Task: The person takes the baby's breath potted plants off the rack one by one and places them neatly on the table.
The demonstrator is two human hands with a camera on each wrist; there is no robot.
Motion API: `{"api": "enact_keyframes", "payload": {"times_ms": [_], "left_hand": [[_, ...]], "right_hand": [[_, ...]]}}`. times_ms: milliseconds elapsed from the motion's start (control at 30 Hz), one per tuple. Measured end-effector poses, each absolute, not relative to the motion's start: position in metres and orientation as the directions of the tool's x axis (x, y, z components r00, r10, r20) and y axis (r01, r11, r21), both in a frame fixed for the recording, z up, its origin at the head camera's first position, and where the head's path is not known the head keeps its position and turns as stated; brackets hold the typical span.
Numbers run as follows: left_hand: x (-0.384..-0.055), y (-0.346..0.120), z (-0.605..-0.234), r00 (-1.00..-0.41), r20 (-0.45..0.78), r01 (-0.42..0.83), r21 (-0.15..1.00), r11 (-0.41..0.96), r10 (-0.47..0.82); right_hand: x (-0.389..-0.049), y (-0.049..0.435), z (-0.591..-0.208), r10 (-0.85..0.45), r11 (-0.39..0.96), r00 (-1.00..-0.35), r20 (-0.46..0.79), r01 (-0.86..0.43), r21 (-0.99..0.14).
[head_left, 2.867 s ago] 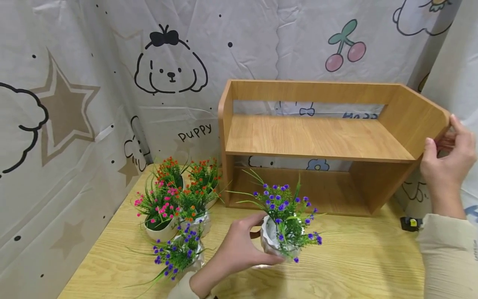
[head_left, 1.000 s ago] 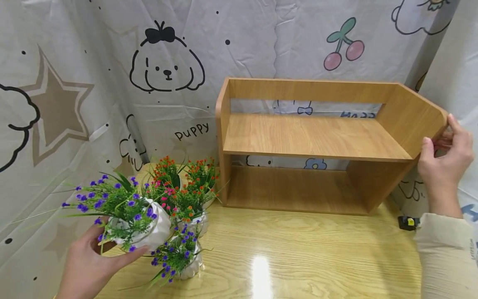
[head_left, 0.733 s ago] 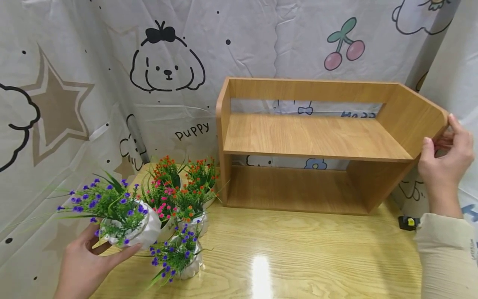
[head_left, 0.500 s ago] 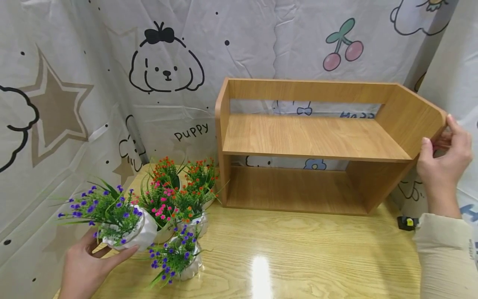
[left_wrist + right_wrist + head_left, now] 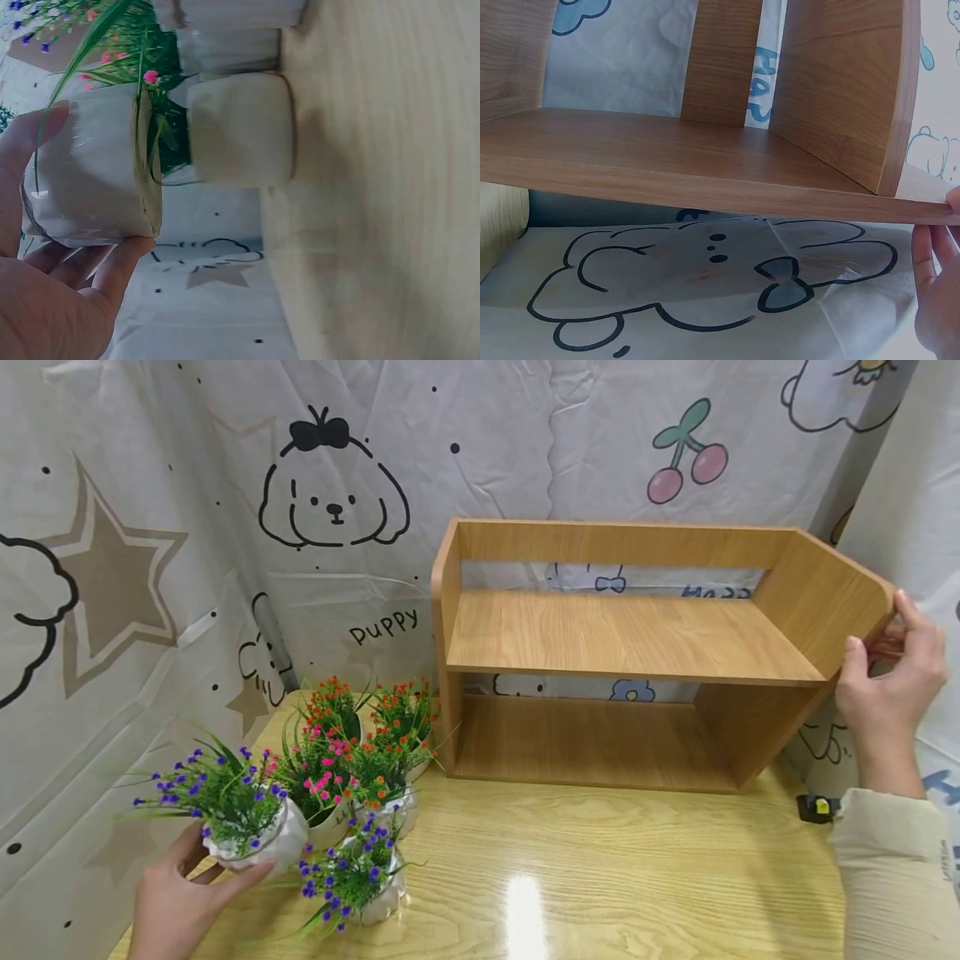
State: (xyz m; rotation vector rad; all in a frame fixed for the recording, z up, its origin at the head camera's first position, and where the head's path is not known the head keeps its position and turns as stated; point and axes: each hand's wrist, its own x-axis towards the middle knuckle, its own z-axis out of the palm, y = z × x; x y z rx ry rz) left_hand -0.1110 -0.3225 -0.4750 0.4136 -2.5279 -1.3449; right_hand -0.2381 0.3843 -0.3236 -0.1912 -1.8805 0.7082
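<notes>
My left hand (image 5: 176, 893) grips a white faceted flowerpot (image 5: 281, 839) with purple artificial flowers, its thumb on the near side and fingers behind. In the left wrist view this pot (image 5: 90, 172) hangs above the table, beside a cream pot (image 5: 240, 131) standing there. My right hand (image 5: 892, 693) pinches the front edge of the right side panel of a two-tier wooden shelf (image 5: 630, 635). In the right wrist view, its fingers (image 5: 924, 262) lie against the outer face of the panel. Both tiers of the shelf hold nothing.
Around the held pot stand a pink-flowered pot (image 5: 330, 831), a second purple-flowered white pot (image 5: 386, 897) and orange-flowered plants (image 5: 401, 718). A small black-and-yellow object (image 5: 817, 808) lies right of the shelf. Printed cloth (image 5: 510, 443) hangs behind the wooden table (image 5: 600, 860).
My left hand has carried the purple-flowered pot from in front of the shelf leftward to beside the other pots, then slightly lower. The right hand keeps its hold on the shelf.
</notes>
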Motion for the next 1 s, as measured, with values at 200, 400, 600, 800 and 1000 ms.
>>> {"api": "enact_keyframes", "payload": {"times_ms": [200,400,600,800,1000], "left_hand": [[-0.113,-0.327,-0.486,-0.936,0.025,-0.173,0.834,0.523,-0.35],[-0.111,-0.333,-0.491,-0.939,0.026,-0.159,0.853,0.498,-0.344],[-0.103,-0.337,-0.494,-0.933,-0.021,-0.205,0.851,0.483,-0.359],[-0.099,-0.341,-0.497,-0.931,-0.09,-0.263,0.838,0.477,-0.354],[-0.102,-0.345,-0.496,-0.916,-0.291,-0.394,0.784,0.48,-0.278]], "right_hand": [[-0.238,0.385,-0.324,0.44,0.811,-0.419,0.794,-0.193,-0.552],[-0.238,0.385,-0.324,0.442,0.808,-0.417,0.794,-0.199,-0.554],[-0.239,0.384,-0.324,0.435,0.805,-0.419,0.797,-0.216,-0.552],[-0.24,0.385,-0.324,0.44,0.799,-0.419,0.794,-0.221,-0.559],[-0.242,0.387,-0.325,0.438,0.801,-0.408,0.801,-0.228,-0.554]]}}
